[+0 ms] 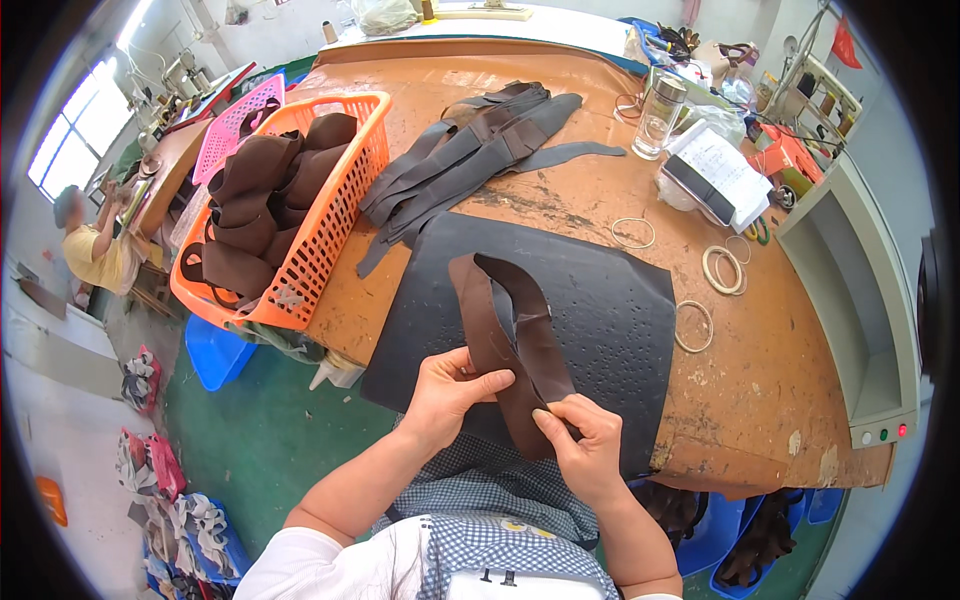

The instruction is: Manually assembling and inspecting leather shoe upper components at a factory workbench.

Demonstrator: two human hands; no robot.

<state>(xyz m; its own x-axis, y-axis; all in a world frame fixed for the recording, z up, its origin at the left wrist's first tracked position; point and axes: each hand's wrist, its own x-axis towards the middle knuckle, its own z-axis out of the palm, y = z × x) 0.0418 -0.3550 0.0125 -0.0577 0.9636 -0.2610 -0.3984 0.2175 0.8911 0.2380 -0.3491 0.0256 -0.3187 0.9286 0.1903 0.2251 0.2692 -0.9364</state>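
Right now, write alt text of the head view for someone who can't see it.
A person's left hand and right hand hold a looped brown strip over a black mat on a worn brown worktable. Beyond the mat lies a pile of dark strips; left of the pile, an orange basket holds brown pieces.

Ahead and right of the fingers (492, 384) spreads a scuffed brown table (740, 400); farther ahead lies a white tabletop (570, 32) before a pale wall (280, 30). To their left, lower down, the floor (230, 440) is green. Far ahead-left, a paned window (80, 130) sits near a lit tube lamp (133, 22).
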